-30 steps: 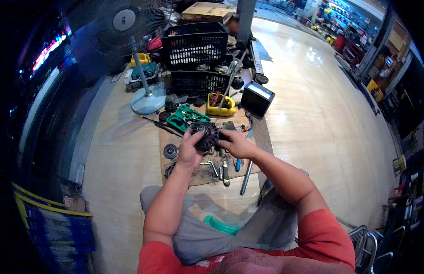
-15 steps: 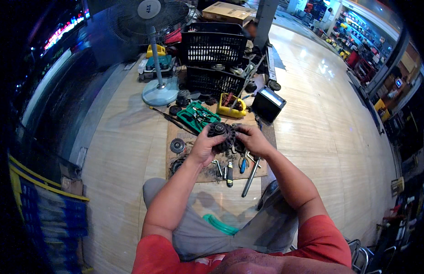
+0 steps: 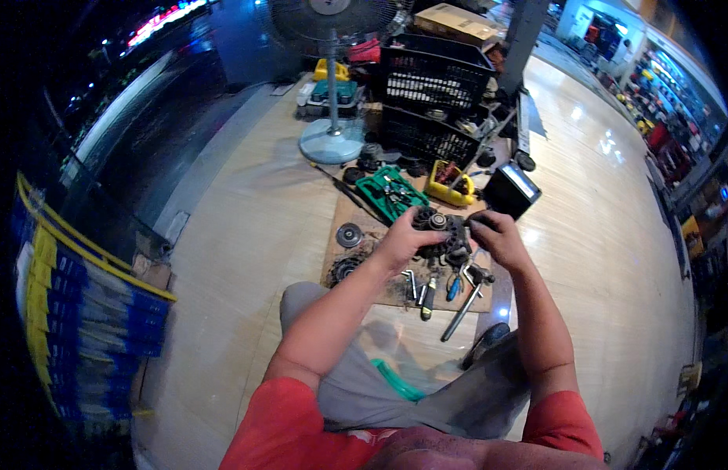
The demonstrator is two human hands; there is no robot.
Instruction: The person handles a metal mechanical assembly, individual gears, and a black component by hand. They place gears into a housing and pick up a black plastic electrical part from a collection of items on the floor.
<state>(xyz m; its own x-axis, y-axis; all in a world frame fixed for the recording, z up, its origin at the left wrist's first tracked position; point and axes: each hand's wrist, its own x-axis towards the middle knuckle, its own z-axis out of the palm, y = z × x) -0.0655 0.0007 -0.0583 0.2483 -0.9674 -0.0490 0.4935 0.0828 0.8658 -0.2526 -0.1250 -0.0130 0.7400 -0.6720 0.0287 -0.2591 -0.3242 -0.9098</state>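
Observation:
My left hand (image 3: pixel 403 243) grips a dark, toothed round part (image 3: pixel 440 233) with a metal hub on top. My right hand (image 3: pixel 498 235) is at its right side, fingers curled on something dark I cannot make out. Below lies a stained cardboard sheet (image 3: pixel 344 215) holding a metal disc (image 3: pixel 349 235), a dark toothed ring (image 3: pixel 342 272), blue-handled pliers (image 3: pixel 455 287), a black-and-yellow handled tool (image 3: pixel 429 299) and a long steel bar (image 3: pixel 462 317). An open green tool case (image 3: pixel 387 188) sits just behind my left hand.
Beyond are a yellow container (image 3: pixel 450 188), a black battery-like box (image 3: pixel 511 192), stacked black crates (image 3: pixel 426 137) and a standing fan (image 3: pixel 331 141). A yellow and blue rack (image 3: pixel 97 305) stands at left. My knees surround the cardboard's near edge, by a green curved piece (image 3: pixel 399 380).
The view has shifted, so the scene sits farther right in the picture. The part's hub now shows on top, and my right fingers are curled higher at its right side.

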